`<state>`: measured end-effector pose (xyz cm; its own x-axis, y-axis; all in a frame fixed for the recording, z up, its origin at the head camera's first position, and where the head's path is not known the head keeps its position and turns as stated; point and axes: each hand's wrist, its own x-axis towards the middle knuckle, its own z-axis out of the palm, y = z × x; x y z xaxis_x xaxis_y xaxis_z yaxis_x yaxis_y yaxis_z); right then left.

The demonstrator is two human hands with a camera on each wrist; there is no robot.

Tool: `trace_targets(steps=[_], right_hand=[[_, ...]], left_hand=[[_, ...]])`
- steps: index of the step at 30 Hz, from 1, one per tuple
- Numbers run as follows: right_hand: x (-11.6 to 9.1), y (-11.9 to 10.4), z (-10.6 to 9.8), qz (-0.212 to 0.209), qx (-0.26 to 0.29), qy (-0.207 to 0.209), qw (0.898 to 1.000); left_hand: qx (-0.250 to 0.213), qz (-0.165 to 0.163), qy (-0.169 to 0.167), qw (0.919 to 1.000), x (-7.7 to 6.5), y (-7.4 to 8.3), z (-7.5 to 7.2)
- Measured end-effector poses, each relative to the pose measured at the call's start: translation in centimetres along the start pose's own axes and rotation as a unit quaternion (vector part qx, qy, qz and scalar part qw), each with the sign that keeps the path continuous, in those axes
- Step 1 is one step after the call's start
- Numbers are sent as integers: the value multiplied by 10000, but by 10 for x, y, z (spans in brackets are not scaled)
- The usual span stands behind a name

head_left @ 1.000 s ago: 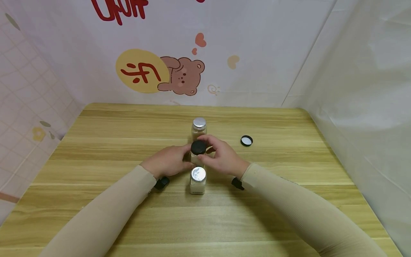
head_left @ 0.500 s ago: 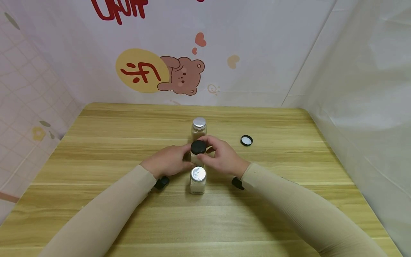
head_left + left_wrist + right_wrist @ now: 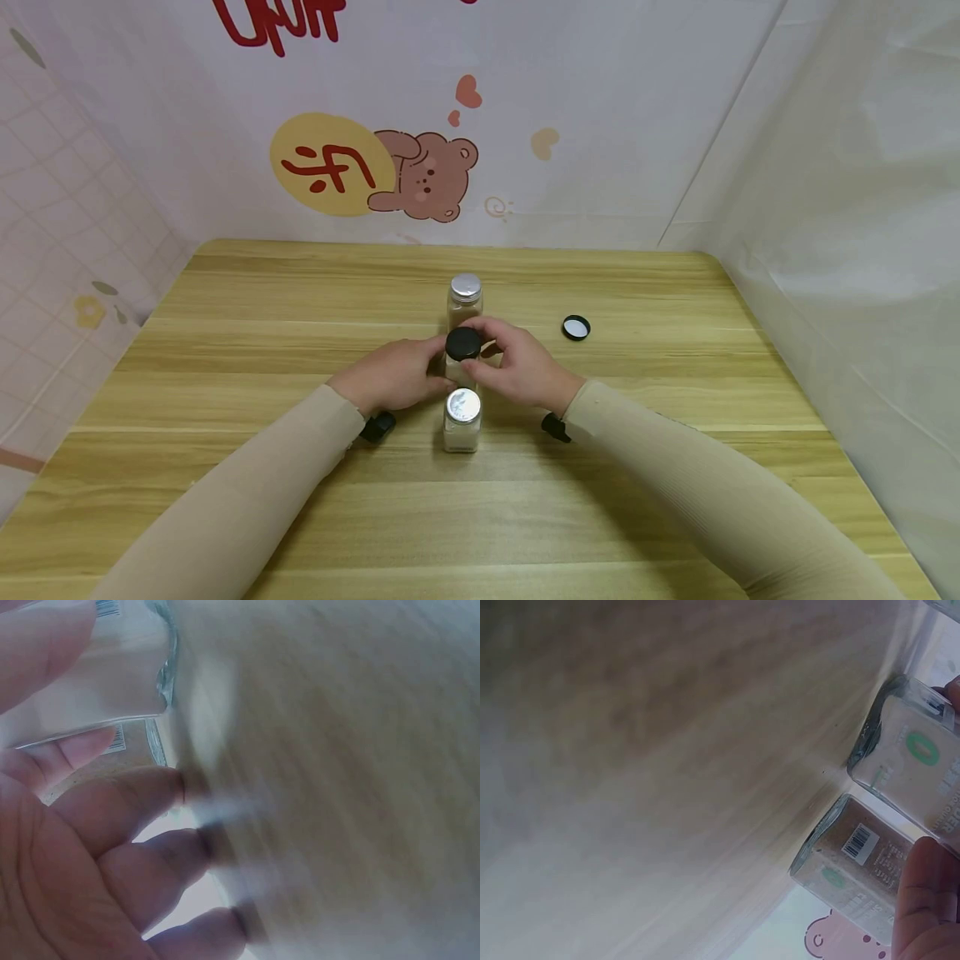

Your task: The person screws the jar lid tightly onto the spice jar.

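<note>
Left grip point(image 3: 397, 374) and right grip point(image 3: 523, 367) clasp one black-capped jar point(image 3: 462, 344) amid silver-lidded jars point(image 3: 462, 423)

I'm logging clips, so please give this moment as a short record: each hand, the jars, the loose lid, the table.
left hand: holds the middle jar
right hand: grips that jar's black lid
far jar: upright, silver-topped
near jar: upright, silver-topped
loose lid: black rim, white inside up, right of the jars
table: wood-grain
</note>
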<state>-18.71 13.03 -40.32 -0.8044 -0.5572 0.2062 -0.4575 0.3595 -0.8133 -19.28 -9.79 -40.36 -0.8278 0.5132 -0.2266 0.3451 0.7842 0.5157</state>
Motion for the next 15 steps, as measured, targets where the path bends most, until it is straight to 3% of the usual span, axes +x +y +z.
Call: trace_targets(steps=[15], right_hand=[[0,2,1,16,45,17,10000]], left_hand=[[13,-11,-6,10000,1,-1,0]])
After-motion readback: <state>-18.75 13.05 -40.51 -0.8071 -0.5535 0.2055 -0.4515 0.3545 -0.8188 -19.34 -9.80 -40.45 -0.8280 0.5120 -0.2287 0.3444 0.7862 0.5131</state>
